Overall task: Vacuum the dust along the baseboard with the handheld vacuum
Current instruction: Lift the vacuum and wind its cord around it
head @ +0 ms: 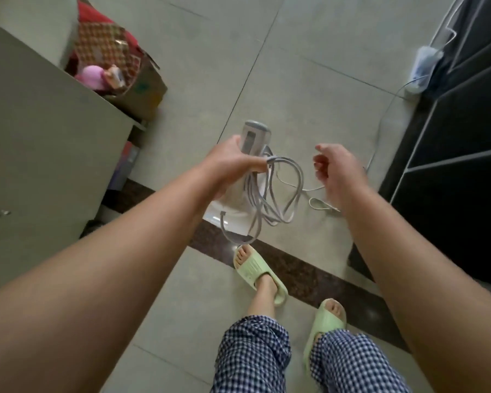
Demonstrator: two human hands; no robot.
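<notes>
Left hand [233,163] grips vacuum [253,143] plus bundled cord [275,194], held above the floor [309,89]. Right hand [335,168] holds nothing, fingers loosely curled. Looks like setup only: cord not yet unwound, no baseboard vacuumed.

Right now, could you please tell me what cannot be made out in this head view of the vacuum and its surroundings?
- Handheld vacuum: its handle is hidden by the left hand; its nozzle is covered by the looped cord.
- Cord plug: not discernible among the loops.
- Box contents: motion blur, partly hidden behind the cabinet.
- Dust: too fine to see.
- Right hand: blurred, holding nothing.
</notes>
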